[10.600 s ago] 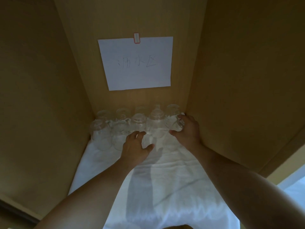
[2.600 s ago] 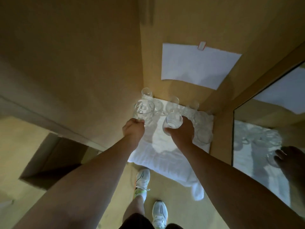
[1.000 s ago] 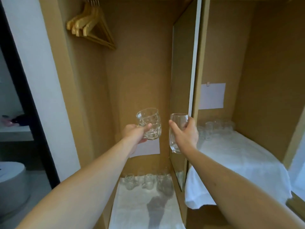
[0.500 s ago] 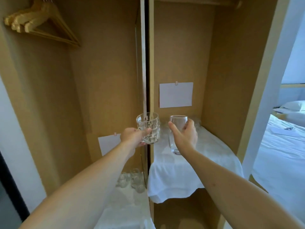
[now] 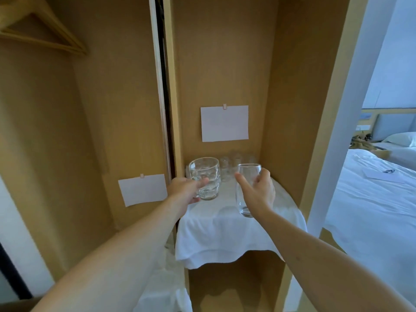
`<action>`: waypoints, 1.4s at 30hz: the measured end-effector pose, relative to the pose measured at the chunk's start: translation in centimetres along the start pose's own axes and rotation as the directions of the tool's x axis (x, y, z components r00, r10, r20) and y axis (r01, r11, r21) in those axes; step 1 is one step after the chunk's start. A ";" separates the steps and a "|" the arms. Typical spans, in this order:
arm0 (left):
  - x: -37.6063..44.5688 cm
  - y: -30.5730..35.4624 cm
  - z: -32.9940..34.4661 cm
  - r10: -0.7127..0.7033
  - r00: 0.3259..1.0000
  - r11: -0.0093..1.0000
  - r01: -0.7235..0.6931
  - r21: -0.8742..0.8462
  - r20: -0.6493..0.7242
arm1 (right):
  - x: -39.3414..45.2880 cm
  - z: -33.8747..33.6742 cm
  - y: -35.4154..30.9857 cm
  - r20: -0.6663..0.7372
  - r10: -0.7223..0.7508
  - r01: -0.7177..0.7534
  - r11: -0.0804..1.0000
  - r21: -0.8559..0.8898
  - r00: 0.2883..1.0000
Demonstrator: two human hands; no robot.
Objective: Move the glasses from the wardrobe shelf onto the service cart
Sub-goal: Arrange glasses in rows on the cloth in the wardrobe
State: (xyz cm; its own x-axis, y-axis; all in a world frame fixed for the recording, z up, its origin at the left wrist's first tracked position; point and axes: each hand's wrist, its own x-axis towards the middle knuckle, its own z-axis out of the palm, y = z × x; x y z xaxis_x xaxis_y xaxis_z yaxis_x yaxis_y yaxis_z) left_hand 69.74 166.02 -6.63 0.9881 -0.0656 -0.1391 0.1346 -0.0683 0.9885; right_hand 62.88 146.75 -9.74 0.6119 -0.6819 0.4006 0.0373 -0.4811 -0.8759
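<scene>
- Glasses are in both hands, held up in the middle of the frame, in front of the wardrobe shelf.
- At upper left hangs a wooden hanger [image 5: 42,34].
- Left of middle, the left hand [image 5: 184,191] grips a bumpy glass [image 5: 204,177], thumb across its side.
- Just right of it, the right hand [image 5: 258,192] curls around a smooth tall glass [image 5: 246,190].
- Behind them, more glasses [image 5: 234,165] stand on the white cloth [image 5: 225,235].
- At far right is a bed [image 5: 371,210].

Two bare forearms reach in from the near edge, no sleeves, watch or bracelets on either. The left hand [image 5: 185,190] and right hand [image 5: 261,194] are ungloved (no rings visible).
</scene>
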 end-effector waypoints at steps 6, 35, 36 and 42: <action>1.5 -1.4 2.2 -0.041 0.999 0.999 0.040 0.022 0.020 | 1.5 0.0 1.9 0.020 0.037 -0.037 0.999 -0.004 0.999; 25.3 -8.5 15.6 -0.291 0.956 0.956 0.290 0.036 0.042 | 19.1 10.5 16.9 0.034 0.234 -0.227 0.962 -0.151 0.972; 25.6 -8.9 16.0 -0.294 0.955 0.956 0.292 0.038 0.035 | 19.4 10.6 17.5 0.030 0.238 -0.230 0.960 -0.161 0.971; 26.6 -10.6 18.4 -0.302 0.953 0.953 0.302 0.011 -0.011 | 21.2 11.0 20.4 0.046 0.260 -0.249 0.955 -0.163 0.965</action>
State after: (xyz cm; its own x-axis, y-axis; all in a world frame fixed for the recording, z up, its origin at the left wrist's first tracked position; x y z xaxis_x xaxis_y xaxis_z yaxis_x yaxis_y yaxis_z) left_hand 93.21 146.63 -21.88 0.9022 -0.0308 -0.4303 0.4258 -0.0962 0.8997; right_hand 85.37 128.52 -22.10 0.6364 -0.7574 0.1463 -0.2459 -0.3789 -0.8922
